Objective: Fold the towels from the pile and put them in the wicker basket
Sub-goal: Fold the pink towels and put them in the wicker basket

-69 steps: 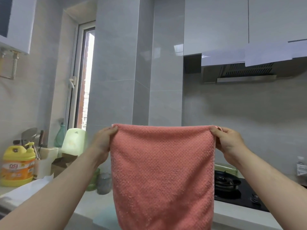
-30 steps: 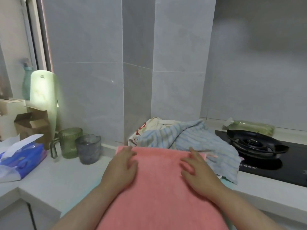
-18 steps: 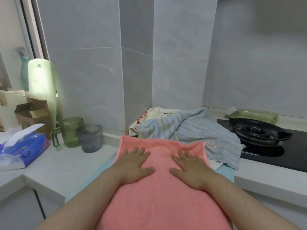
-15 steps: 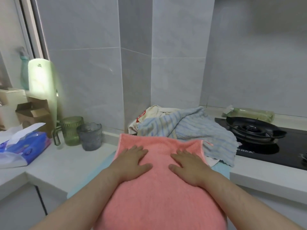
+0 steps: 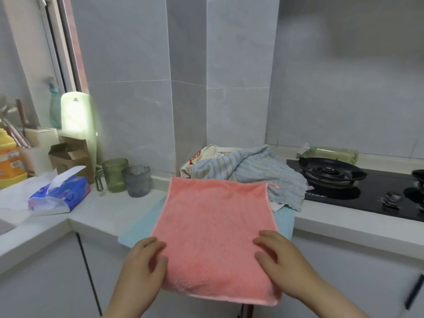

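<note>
Resting on the pink towel (image 5: 215,226), the left hand (image 5: 146,262) and right hand (image 5: 282,260) lie flat, fingers relaxed.

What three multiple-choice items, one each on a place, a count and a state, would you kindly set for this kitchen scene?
1. Where is the pile relative to the pink towel?
A. On the floor
B. In a cupboard
C. Just behind it, by the wall

2. How many cups stand left of the pink towel?
A. One
B. Two
C. Four

3. How does the pink towel lie?
A. Spread flat on the counter
B. Held up in the air
C. Rolled into a tube

Answers:
1 C: the pile sits past the towel's far edge, at the foot of the wall.
2 B: a green one and a grey cup stand side by side.
3 A: the towel lies flat, its near edge hanging over the counter's front.
</note>
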Available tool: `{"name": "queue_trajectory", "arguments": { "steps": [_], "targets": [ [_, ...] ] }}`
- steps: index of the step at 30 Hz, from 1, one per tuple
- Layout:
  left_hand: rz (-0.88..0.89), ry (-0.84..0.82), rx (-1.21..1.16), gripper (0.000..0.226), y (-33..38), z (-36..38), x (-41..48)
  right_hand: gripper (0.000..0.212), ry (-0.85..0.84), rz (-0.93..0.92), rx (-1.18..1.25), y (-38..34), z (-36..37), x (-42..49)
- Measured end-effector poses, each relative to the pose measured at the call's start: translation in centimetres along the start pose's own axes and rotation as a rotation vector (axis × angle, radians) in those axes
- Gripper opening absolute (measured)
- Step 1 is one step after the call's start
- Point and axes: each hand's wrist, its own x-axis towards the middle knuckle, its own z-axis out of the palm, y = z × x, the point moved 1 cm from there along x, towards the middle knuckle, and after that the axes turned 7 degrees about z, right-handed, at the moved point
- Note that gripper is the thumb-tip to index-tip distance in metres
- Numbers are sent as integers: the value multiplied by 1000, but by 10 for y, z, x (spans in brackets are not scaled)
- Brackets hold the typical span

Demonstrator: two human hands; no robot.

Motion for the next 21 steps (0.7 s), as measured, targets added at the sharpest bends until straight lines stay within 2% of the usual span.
{"name": "queue_trajectory", "arguments": {
  "steps": [1,3,6,9,10,12,15,21],
  "targets": [
    [-44,63,-57,20,1,-2,-7,35,32,51,16,3,0,-8],
    [-236,112,-241,32,2,-3,-14,41,85,150,45,7,0,-21],
    [-597,54,-588,31,4,-3,-19,46,75,352,172,3,0,-39],
    [-770,11,-808,18,12,-6,-22,23,2,599,554,-5,-2,-52],
    [-800,-8,-843,13,15,-8,-22,14,-28,658,683,-7,-4,-56],
    [-847,-28,-903,5,19,-11,-22,14,-96,735,858,-11,-9,-61],
    [-854,-22,-926,10,20,-18,-20,10,-153,793,1054,-15,-16,-65],
    [-783,11,-965,7,22,-32,-20,7,-128,798,1082,-12,-17,-64]
  ]
}}
